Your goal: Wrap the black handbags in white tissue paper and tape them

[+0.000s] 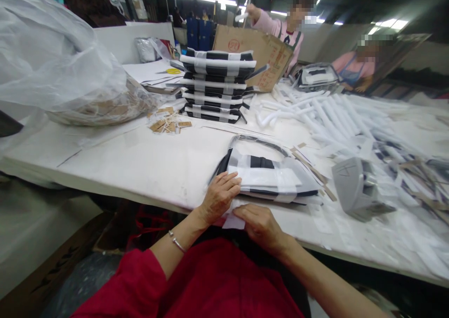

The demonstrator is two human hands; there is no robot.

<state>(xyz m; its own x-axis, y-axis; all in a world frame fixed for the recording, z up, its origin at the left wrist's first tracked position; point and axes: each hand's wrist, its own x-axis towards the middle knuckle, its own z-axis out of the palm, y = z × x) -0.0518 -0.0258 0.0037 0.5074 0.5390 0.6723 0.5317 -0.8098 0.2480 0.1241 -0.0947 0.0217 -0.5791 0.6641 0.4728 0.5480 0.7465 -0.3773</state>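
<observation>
A black-and-white handbag [268,175] lies near the table's front edge, its looped handle [261,142] pointing away from me. White padding and pale translucent bands cover parts of it. My left hand [220,196] grips the bag's near left corner, fingers laid over the wrapping; its thumb is mostly hidden. Just below the bag, my right hand [261,224] pinches a pale strip [234,221] that hangs at the table edge. Whether the strip is tape or thin sheet I cannot tell. A grey dispenser-like block [351,187] stands to the right of the bag.
Behind the bag rises a stack of wrapped handbags [217,86]. Brown tags [170,121] lie left of it, near a large plastic sack [70,65] and yellow-handled scissors [171,71]. White foam tubes [326,117] cover the right side. Two people work beyond a cardboard box [252,51].
</observation>
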